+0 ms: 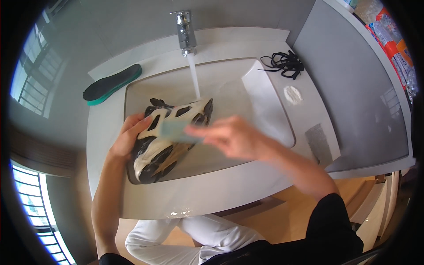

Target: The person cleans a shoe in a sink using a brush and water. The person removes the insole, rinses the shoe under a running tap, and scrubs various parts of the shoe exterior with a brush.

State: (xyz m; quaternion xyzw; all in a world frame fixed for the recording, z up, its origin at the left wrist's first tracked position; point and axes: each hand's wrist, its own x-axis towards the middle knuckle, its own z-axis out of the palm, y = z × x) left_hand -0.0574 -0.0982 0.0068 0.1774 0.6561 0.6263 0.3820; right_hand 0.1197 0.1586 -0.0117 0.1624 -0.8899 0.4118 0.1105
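A white-and-black shoe (152, 152) lies in the sink (274, 106), near its front-left corner; the basin stretches wide to its right. The left hand (128, 136) grips the shoe; the right hand (234, 137) grasps a blurred, pale green block (173, 130) over it. Laces (286, 64) lie beyond the sink's right edge. Packages (391, 46), upper right, carry unreadable print.

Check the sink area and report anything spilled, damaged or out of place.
A whitish patch on the counter, right of the sink and nearer than the black laces, looks odd: it could be a smear or soap, I cannot tell. An insole and the laces lie loose outside the shoe. No damage clearly shows.
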